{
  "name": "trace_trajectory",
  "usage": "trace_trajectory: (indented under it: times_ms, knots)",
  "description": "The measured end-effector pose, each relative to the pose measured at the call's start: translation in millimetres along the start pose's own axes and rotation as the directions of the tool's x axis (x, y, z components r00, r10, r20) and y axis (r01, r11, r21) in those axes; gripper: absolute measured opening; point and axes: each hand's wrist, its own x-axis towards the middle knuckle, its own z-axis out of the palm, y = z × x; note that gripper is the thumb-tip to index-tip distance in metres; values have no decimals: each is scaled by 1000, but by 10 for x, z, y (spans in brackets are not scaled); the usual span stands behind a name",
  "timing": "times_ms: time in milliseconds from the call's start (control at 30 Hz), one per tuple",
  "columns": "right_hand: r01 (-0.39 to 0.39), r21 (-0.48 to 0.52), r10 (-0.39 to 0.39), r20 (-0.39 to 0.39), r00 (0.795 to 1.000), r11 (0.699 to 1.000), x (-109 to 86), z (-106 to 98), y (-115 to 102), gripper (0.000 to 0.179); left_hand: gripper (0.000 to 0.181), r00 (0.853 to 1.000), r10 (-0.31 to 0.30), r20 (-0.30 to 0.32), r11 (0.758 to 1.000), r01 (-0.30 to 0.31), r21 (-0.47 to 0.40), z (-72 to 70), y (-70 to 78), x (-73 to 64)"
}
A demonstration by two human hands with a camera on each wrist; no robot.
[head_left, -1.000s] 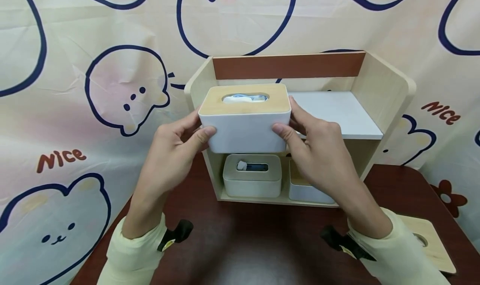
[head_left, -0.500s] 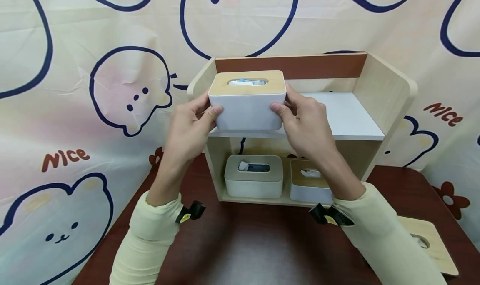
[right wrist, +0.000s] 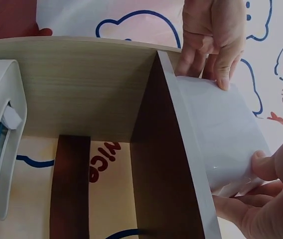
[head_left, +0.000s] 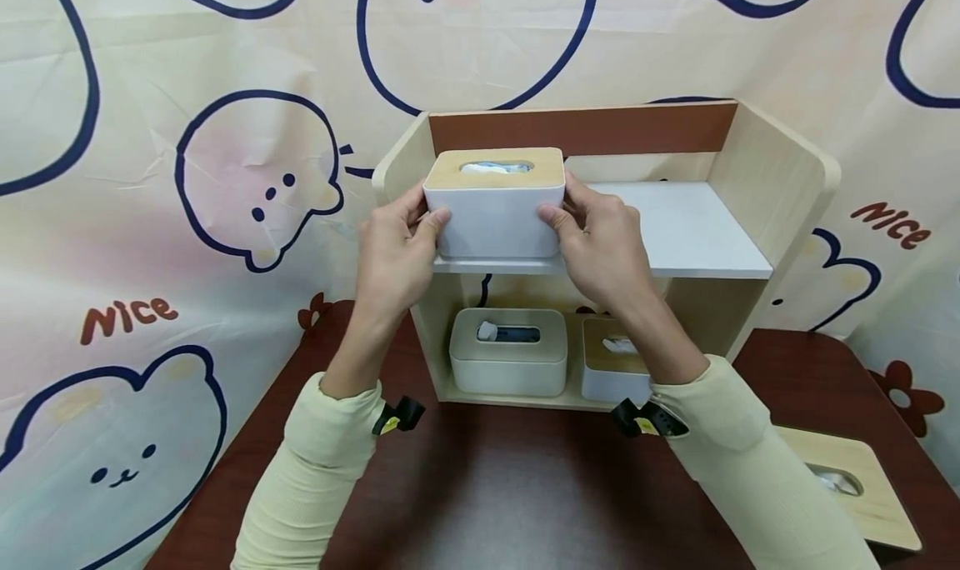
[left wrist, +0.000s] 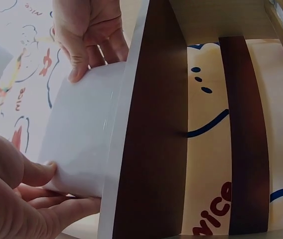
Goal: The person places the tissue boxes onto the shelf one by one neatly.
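Note:
A white tissue box with a light wood lid sits at the left part of the white upper shelf, its base right at the shelf's front edge. Pale blue and white contents show through the lid's oval slot. My left hand grips the box's left end, thumb on the front face and fingers round the side. At the opposite end my right hand holds it the same way. Both wrist views show the box's smooth white wall between the two hands, seen from below beside the shelf edge.
Below stand a grey-lidded box holding a dark, white-capped item, and a smaller wood-lidded box, partly behind the right forearm. Another wood-lidded box rests on the dark table at right. Wooden side panels flank the shelf.
Both hands have carried the tissue box up and away from me, from in front of the unit to the upper shelf. Over the last half second it has shifted slightly farther back.

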Motion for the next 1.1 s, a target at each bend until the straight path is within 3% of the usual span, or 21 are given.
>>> trace_trajectory:
  times_ms: [400, 567, 767, 1100]
  knots:
    - [-17, -13, 17, 20, 1000, 1000, -7, 2, 1, 63, 54, 1000, -16, 18, 1000, 16, 2, -9, -7, 3]
    - [-21, 10, 21, 45, 999, 1000, -33, 11, 18, 67, 64, 999, -31, 37, 999, 32, -11, -15, -19, -19]
    - [-26, 23, 25, 52, 998, 999, -113, -12, 47, 68, 76, 999, -26, 44, 1000, 27, -10, -19, -19, -123]
    - [-3, 83, -1, 49, 999, 997, -383, -155, 103, 68, 77, 997, 4, 82, 1000, -3, -7, -101, -35, -388]
